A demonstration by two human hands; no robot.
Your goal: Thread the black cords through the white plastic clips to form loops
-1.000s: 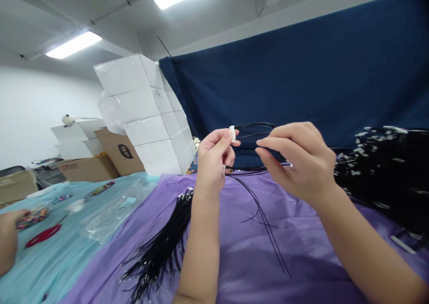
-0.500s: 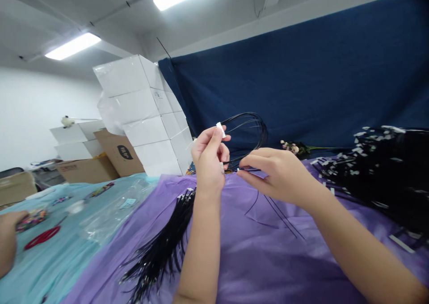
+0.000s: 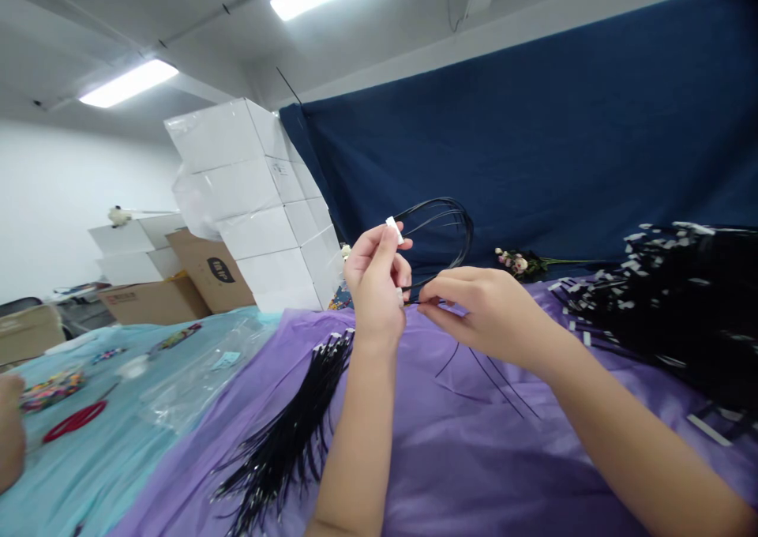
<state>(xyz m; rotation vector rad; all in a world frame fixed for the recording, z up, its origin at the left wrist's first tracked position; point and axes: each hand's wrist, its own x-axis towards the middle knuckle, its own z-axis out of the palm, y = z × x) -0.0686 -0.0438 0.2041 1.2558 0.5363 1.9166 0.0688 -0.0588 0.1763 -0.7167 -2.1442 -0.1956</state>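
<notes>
My left hand point(image 3: 379, 284) is raised in the middle, thumb and fingers closed on looped black cords point(image 3: 469, 233). A small white tag point(image 3: 394, 230) sticks out above the thumb, and a second pale bit shows at the heel of the hand. My right hand point(image 3: 482, 308) pinches the lower run of the cords just to the right. Several loose cord ends hang beneath it over the purple cloth point(image 3: 450, 458). Below and left of my left hand lies a bundle of black cords point(image 3: 302, 411) with white tips at its top.
A big heap of black cords with white tags point(image 3: 681, 308) lies at right, near artificial flowers point(image 3: 519, 264). White boxes point(image 3: 266, 205) are stacked behind. On the turquoise cloth point(image 3: 136, 474) are a plastic bag point(image 3: 201, 379), red cord point(image 3: 76, 421) and beads; another person's hand point(image 3: 9, 430) is at left.
Both hands stay on the cords; my left hand has shifted slightly right and my right fingers have closed nearer to it. The other person's hand has moved left.
</notes>
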